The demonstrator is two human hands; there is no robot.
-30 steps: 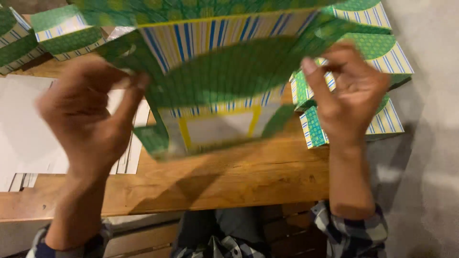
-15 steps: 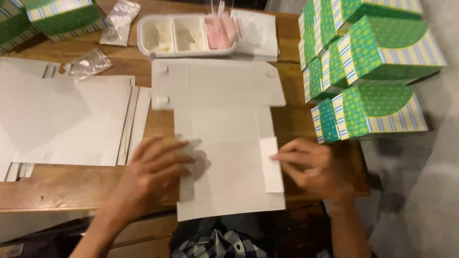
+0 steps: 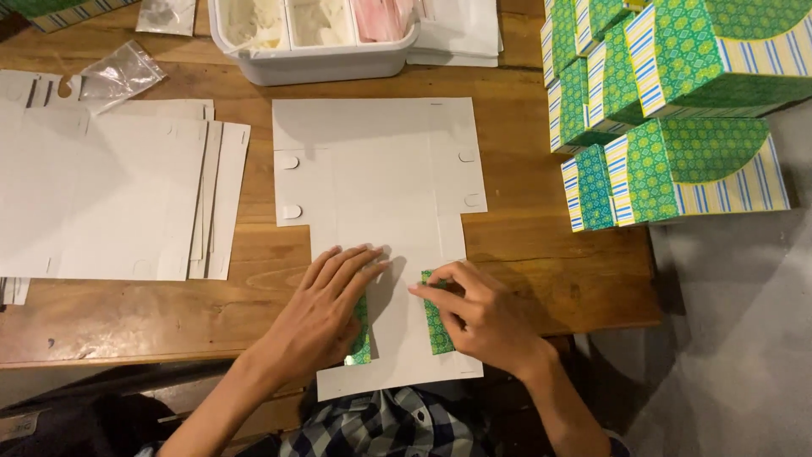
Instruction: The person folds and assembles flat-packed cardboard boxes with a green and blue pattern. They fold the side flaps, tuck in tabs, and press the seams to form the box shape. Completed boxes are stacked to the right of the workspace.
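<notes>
Both hands are pressed flat on a white, flat, unfolded cardboard box blank [image 3: 381, 220] lying at the centre of the wooden table [image 3: 541, 245]. Left hand [image 3: 326, 313], fingers extended and nothing gripped, is laid over a folded green-patterned side flap [image 3: 362, 338]. Right hand [image 3: 482, 317], fingers curled, is pressed down on the other green flap [image 3: 436, 326]. Assembled green patterned boxes [image 3: 677, 110] are stacked at upper right; a pile of white blanks [image 3: 110, 195] is seen at left.
</notes>
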